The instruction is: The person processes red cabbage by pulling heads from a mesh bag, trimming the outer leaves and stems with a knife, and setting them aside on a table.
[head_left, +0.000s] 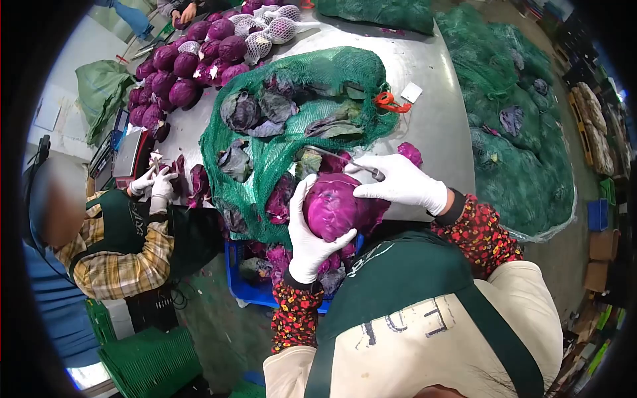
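A purple red cabbage [335, 207] sits in my left hand [306, 240], the white-gloved fingers and thumb curved around its side. My right hand [401, 184], also gloved, grips a knife [375, 174] by its handle, with the thin blade pointing left above the cabbage. Some right fingers rest against the cabbage's upper right side. Just beyond lies a green mesh bag [318, 69] with dark outer leaves and cabbages in it. Below my left hand is a blue crate [255, 294] holding trimmed leaves.
On the metal table [446, 132] lie a heap of red cabbages [182, 66], some in white foam nets [282, 30]. A co-worker [126, 245] with gloved hands stands at left. Full green mesh sacks [504, 132] are on the right; green crates [149, 361] stand lower left.
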### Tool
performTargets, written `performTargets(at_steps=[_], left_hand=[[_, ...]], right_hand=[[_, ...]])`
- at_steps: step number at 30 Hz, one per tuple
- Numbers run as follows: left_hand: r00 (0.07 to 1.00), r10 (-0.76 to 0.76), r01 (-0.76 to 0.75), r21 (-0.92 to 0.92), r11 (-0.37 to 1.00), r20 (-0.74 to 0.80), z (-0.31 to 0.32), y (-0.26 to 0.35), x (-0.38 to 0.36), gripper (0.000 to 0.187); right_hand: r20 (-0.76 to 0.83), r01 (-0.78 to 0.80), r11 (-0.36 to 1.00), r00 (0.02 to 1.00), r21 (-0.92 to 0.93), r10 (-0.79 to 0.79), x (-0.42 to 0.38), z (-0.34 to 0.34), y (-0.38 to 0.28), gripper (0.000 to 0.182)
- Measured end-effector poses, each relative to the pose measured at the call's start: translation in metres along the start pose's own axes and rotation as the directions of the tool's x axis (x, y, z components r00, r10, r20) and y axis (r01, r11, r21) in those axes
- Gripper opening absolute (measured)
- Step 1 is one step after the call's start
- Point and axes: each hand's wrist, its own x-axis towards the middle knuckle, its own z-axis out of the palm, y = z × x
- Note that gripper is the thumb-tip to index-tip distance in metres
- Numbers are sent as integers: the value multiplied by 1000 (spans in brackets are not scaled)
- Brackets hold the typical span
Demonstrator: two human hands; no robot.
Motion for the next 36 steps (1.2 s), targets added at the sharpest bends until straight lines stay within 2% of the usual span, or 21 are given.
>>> performTargets(at_steps=[2, 3, 6, 7, 9, 11, 12, 14, 15, 16, 18, 19, 21, 23, 24, 25, 27, 28, 30, 34, 36], left_hand=[[999, 26, -26, -2, 1000, -23, 1, 2, -1, 110], [999, 34, -34, 17, 999, 18, -1, 1, -3, 117], [997, 43, -45, 33, 998, 63, -1, 2, -7, 124], [997, 40, -43, 49, 998, 60, -1, 4, -6, 123], [998, 38, -42, 62, 997, 57, 2, 5, -4, 123], [998, 49, -50, 18, 999, 43, 4, 5, -1, 122], [998, 52, -53, 18, 998, 45, 5, 5, -2, 122], [999, -25, 19, -169, 985, -31, 9, 5, -5, 121], [997, 8, -22, -189, 982, -78, 9, 7, -5, 114], [996, 9, -25, -186, 982, -84, 7, 9, -5, 114], [1000, 14, -14, 49, 999, -3, 2, 9, -4, 118], [999, 42, -44, 138, 989, 16, 1, 8, -2, 117], [997, 57, -66, 211, 975, 47, 3, 7, 2, 118], [985, 130, -161, 344, 925, 111, 7, 11, 10, 121], [984, 136, -169, 339, 926, 118, 8, 11, 10, 121], [990, 117, -132, 262, 956, 74, 9, 11, 8, 121], [998, 31, -26, 91, 996, -52, 11, 15, 6, 120], [991, -38, 37, -4, 999, -130, 12, 18, 4, 119], [991, 91, -71, 190, 979, -99, 6, 15, 7, 120], [976, -215, 190, -317, 929, -45, 25, 14, -4, 121], [984, -173, 156, -243, 957, -49, 23, 5, -6, 114]], right_hand=[[148, -135, 991, 980, 1, 133, 2, -5, -6, 48], [88, 13, 1000, 996, 14, -14, 4, 2, 2, 45], [99, 41, 989, 995, -142, -27, -4, 0, 10, 43], [-38, 196, 932, 975, -304, -218, -6, 5, 15, 28], [-122, 237, 876, 942, -420, -313, -7, 8, 9, 19], [-337, 259, 737, 762, -624, -553, 4, 17, 17, 3], [-401, 213, 806, 780, -553, -481, 10, 14, 34, 7], [-583, -107, 923, 800, -370, -141, 19, 2, 60, 15], [-577, -261, 888, 816, -378, -6, 21, -7, 72, 23], [-502, -368, 812, 858, -453, 109, 19, -14, 79, 23], [-433, -131, 833, 890, -537, -139, 10, -11, 105, 30], [-429, -132, 833, 893, -537, -135, 8, -9, 89, 30], [-145, -143, 989, 980, -50, 134, 2, -2, 52, 47], [151, -270, 882, 962, 386, 228, -2, 9, 43, 47], [329, -395, 778, 909, 488, 255, -3, 12, 52, 46], [321, -390, 780, 912, 490, 255, -4, 17, 67, 46], [404, -450, 497, 892, 742, 204, -6, 31, 87, 43], [408, -453, 494, 890, 742, 203, -11, 38, 86, 43], [313, -405, 283, 895, 869, 318, -15, 51, 82, 42], [496, -548, 132, 817, 826, 294, -14, 57, 89, 44], [596, -626, 94, 770, 774, 226, -11, 51, 101, 47]])
